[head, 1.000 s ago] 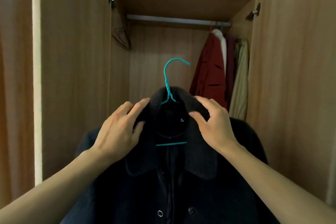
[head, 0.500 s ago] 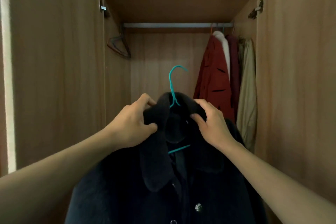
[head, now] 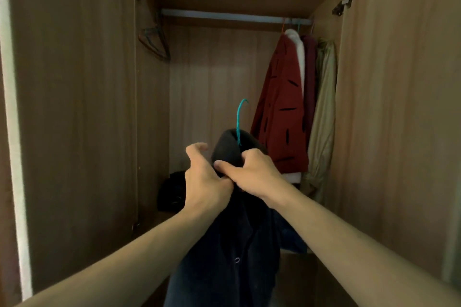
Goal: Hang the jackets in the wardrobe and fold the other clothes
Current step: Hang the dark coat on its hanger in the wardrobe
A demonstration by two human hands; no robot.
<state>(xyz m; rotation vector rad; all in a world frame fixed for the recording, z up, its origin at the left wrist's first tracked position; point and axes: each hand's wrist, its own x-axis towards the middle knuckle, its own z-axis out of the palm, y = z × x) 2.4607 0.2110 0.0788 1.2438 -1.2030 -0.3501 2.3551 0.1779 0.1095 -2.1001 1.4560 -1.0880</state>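
Wardrobe rail (head: 224, 14) crosses upper centre, high above the dark jacket (head: 232, 244) mid-frame, its collar held in the closed grip of left hand (head: 207, 182) and right hand (head: 252, 172); the edge-on teal hanger (head: 240, 117) could miss that rail.

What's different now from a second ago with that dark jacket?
Both hands slid inward along the collar: the left hand and right hand, a second ago apart on either side, now meet just under the teal hanger hook, bunching the dark jacket narrow and turning it side-on. Unchanged: both still grip it, the hook is off the rail, and the red coat hangs at right.
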